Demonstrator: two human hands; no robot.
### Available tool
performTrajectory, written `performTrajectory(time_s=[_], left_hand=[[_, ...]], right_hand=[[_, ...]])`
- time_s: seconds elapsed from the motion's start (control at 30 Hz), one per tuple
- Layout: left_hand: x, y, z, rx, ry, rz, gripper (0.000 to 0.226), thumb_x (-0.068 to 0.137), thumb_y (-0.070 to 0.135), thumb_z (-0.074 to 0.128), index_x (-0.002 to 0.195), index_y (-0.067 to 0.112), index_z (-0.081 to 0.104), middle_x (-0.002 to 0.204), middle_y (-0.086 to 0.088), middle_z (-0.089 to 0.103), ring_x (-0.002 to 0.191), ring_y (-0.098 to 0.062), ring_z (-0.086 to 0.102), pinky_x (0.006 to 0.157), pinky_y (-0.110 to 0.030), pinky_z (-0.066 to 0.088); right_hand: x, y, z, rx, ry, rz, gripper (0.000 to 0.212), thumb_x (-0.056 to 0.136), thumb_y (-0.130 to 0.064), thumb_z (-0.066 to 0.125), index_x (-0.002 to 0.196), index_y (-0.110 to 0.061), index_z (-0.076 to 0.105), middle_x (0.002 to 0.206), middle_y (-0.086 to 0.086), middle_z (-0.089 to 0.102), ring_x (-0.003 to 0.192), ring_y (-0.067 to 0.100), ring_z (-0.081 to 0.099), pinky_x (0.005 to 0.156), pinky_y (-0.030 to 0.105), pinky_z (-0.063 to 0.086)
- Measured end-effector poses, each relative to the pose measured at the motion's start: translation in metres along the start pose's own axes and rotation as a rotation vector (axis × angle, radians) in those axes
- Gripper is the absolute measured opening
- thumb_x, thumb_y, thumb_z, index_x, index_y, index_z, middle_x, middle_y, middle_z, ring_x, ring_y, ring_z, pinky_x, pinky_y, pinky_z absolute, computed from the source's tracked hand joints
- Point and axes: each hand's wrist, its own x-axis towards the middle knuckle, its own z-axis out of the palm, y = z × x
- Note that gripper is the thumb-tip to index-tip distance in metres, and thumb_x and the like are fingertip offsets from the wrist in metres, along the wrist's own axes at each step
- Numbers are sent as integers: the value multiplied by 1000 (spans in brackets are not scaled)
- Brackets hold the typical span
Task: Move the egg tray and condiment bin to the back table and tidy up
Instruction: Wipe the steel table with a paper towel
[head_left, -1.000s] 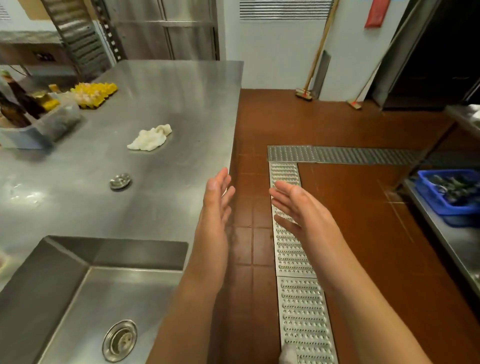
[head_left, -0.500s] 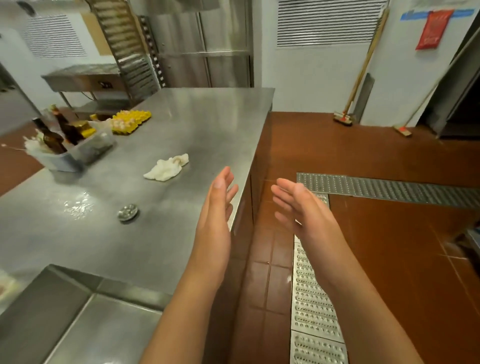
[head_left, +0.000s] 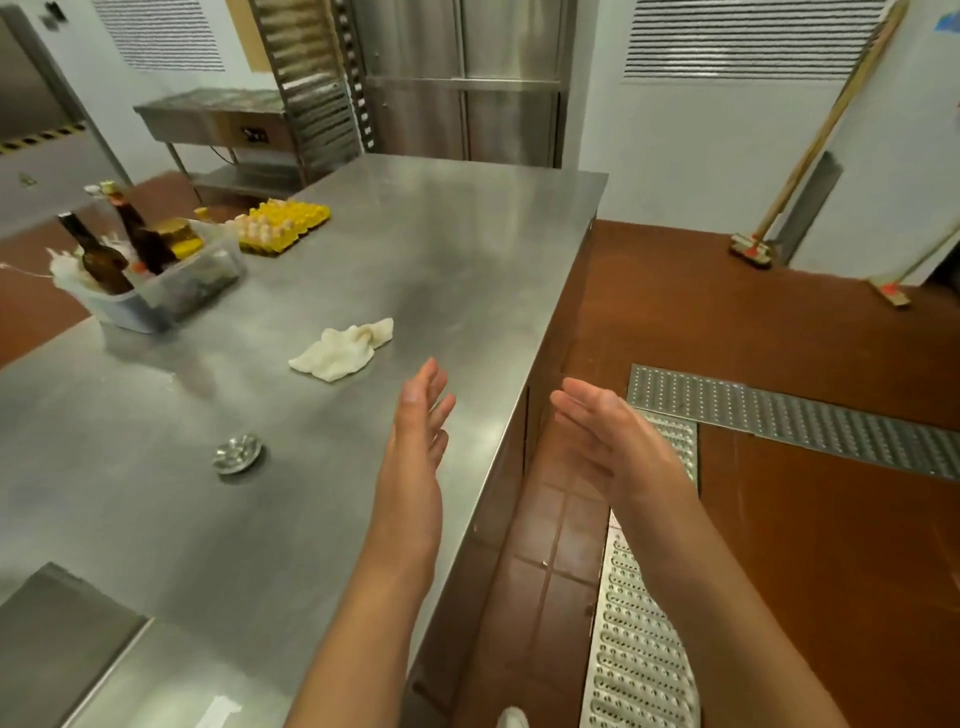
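A yellow egg tray (head_left: 283, 226) holding eggs lies at the far left of the steel table (head_left: 441, 249). Just in front of it stands a clear plastic condiment bin (head_left: 171, 286) with dark bottles and jars. My left hand (head_left: 415, 457) hovers flat and open over the table's right edge, palm facing right. My right hand (head_left: 613, 441) is open beyond the edge, over the floor, palm facing left. Both hands hold nothing and are far from the tray and bin.
A crumpled white cloth (head_left: 343, 351) and a metal sink strainer (head_left: 237, 453) lie on the table. A sink (head_left: 67, 649) is at the near left. A back steel table (head_left: 208, 117) stands beyond. Metal drain grates (head_left: 779, 415) cross the red floor; brooms (head_left: 810, 145) lean on the wall.
The view has lifted and turned left, bringing the back table into sight. Both hands stay open, facing each other, now higher over the table's right edge.
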Motion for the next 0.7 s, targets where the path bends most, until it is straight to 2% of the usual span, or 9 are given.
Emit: performTrajectory(time_s=[0.1,0.23,0.33,0.53,0.7], left_hand=[[43,-6,27,-16,-65,-25,64,75,76,35,130,47,49,140,20,53,127,5,50,117,-37,30],[90,-10,71,-11,-190,-30,70,71,80,34,131,48,48,142,22,51,128,7,48,114,-31,31],[119,-14,98,-37,-224,-40,70,70,82,36,130,49,49,140,23,52,127,7,49,108,-25,34],[184,-31,136,-15,-179,-74,70,66,83,38,127,49,51,138,24,54,125,8,50,113,-30,33],[236,-37,170,33,-101,-32,68,72,81,36,129,49,50,138,23,54,125,7,50,117,-37,30]], right_hand=[[38,-11,-12,-30,13,-28,42,81,-58,60,116,-35,64,115,-19,71,110,-7,62,76,3,47],[82,-15,-37,-45,120,-52,47,84,-55,55,123,-30,62,126,-12,67,119,-1,59,100,22,48],[111,-16,-58,-66,172,-34,55,82,-54,46,129,-29,60,126,-13,66,119,-2,58,107,29,45],[184,-18,-95,-89,153,-31,55,81,-56,45,127,-31,60,125,-14,66,117,-5,58,105,26,45],[255,-28,-121,-29,37,-48,62,75,-60,46,127,-29,61,122,-15,68,115,-4,60,92,12,50]])
